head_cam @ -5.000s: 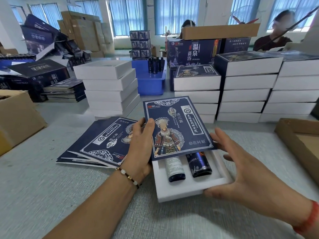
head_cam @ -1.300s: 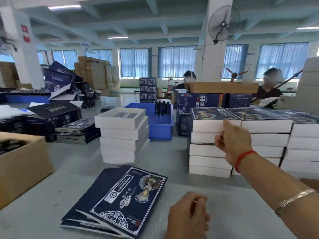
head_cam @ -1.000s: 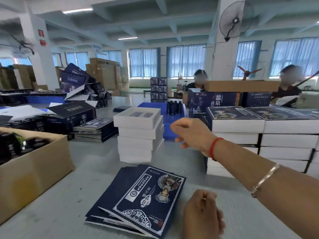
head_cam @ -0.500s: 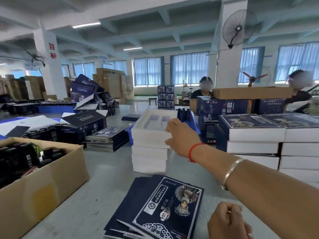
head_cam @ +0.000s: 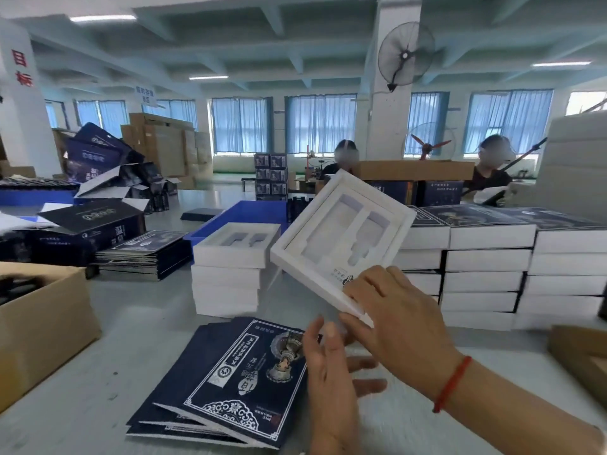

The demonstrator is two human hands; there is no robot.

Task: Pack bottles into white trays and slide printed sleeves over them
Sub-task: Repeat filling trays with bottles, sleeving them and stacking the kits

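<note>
Your right hand [head_cam: 399, 318] now grips an empty white tray [head_cam: 341, 238] lifted off the tray stack [head_cam: 230, 274], tilted above the printed sleeves [head_cam: 226, 379]; your left hand [head_cam: 328, 372] waits beneath, fingers spread. Finished boxes [head_cam: 486, 257] stand right.

packing workshop: stacked white trays [head_cam: 226, 277]

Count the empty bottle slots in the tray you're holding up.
2. Both are cut into the white tray gripped by the right hand: a larger slot on the left and a narrower slot right beside it. Neither holds a bottle.
</note>
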